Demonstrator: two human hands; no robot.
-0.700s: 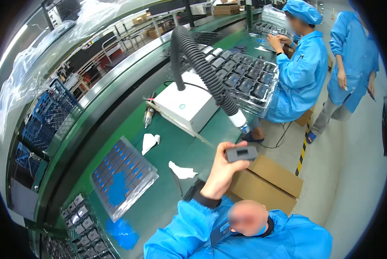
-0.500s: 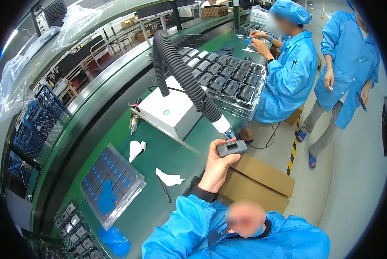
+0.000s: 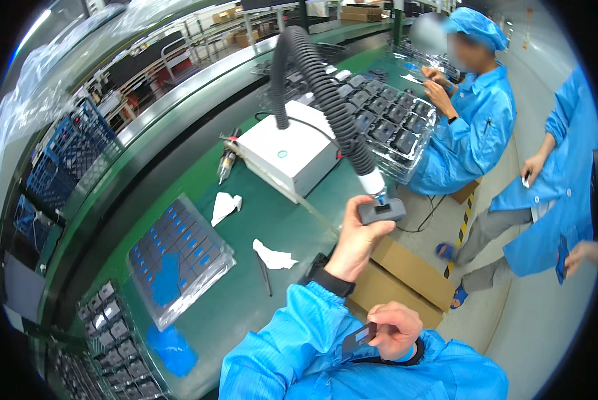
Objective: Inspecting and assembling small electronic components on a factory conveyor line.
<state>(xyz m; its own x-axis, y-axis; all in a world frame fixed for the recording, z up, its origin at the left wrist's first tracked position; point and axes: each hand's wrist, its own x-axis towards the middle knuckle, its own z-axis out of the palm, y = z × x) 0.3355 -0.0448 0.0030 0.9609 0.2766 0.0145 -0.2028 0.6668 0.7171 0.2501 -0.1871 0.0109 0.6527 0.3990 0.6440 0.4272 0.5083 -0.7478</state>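
Observation:
My left hand point(image 3: 360, 241) is closed around a small grey rectangular housing point(image 3: 391, 212) with a dark rectangular opening. Just above the housing sits the white nozzle point(image 3: 372, 181) of a black corrugated hose point(image 3: 322, 83); whether its tip touches the housing I cannot tell. Lower down, close to my body, my right hand point(image 3: 400, 330) pinches a small dark flat plate point(image 3: 359, 339) with a lighter rectangular patch. The hose rises from a white box point(image 3: 292, 143) on the green table.
Left on the table lie a tray of dark plates point(image 3: 179, 250), white wipes point(image 3: 275, 257), tweezers point(image 3: 264, 273), an electric screwdriver point(image 3: 227, 163) and blue film point(image 3: 172, 350). Clear trays point(image 3: 395, 123) hold black parts. A cardboard box point(image 3: 405, 280) stands beside me. Two people in blue work nearby.
My view has shifted, so the table things sit further right. The dark plate in my right hand has come clearly into view. The standing person at right has moved closer, lower in the picture.

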